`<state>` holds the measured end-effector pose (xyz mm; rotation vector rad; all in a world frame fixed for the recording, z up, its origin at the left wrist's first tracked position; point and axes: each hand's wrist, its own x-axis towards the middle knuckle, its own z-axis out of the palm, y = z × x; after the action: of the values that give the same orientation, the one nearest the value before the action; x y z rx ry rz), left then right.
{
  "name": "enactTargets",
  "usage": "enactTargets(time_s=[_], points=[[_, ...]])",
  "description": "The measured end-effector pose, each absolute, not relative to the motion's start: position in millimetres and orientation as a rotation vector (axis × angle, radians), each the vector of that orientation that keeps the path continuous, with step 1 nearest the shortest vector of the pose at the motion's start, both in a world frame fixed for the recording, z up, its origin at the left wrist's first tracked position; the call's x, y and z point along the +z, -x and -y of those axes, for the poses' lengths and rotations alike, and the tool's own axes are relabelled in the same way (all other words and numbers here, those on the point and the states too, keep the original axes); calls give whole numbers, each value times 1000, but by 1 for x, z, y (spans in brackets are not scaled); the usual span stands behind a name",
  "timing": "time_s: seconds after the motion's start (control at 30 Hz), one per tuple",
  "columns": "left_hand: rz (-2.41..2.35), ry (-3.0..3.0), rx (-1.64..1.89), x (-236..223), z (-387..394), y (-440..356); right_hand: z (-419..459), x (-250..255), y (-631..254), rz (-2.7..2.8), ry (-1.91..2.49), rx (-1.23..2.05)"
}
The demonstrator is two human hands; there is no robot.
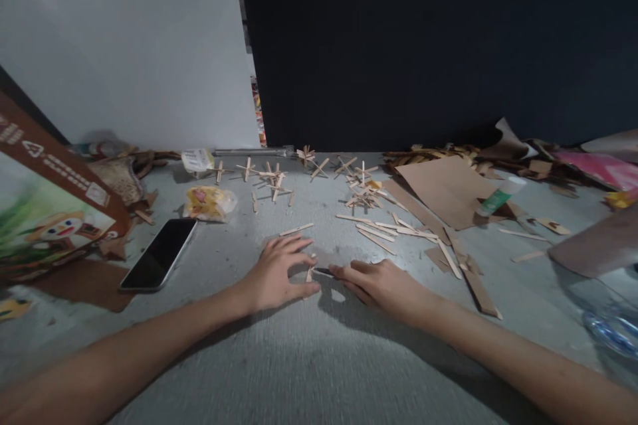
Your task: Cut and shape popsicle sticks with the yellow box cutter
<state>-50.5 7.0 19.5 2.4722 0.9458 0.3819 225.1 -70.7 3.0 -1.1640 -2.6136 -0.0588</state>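
My left hand (279,271) lies on the grey floor with its fingers spread, thumb and fingertips pressing a small wooden stick (310,273) down. My right hand (379,284) is closed around a thin dark blade-like tool (323,271) whose tip meets that stick. Both hands sit close together near the middle of the view. Loose wooden sticks (379,231) lie just beyond my right hand, and another single stick (296,230) lies beyond my left.
A black phone (159,254) lies at the left beside a printed cardboard box (50,206). Small stick crosses (269,179) are scattered at the back. Cardboard sheets (448,189), a glue stick (500,196), a yellow packet (209,202) and a plastic bottle (611,319) lie around.
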Motion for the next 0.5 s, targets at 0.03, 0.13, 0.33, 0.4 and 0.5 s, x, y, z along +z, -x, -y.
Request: enactTargets(time_s=[0.03,0.13,0.33,0.4,0.5], points=[[-944,-2464,385,19,-7,51,71,3,-225,2616,1164,-58],[-940,-2446,392,19,-7,51,71,4,-225,2615,1163,-32],[-936,-2461,385,19,-7,50,70,5,-225,2610,1146,1],[-938,-2470,384,18,-7,50,71,9,-224,2633,1158,-3],[-942,-2481,393,16,-8,50,72,17,-223,2684,1168,3]])
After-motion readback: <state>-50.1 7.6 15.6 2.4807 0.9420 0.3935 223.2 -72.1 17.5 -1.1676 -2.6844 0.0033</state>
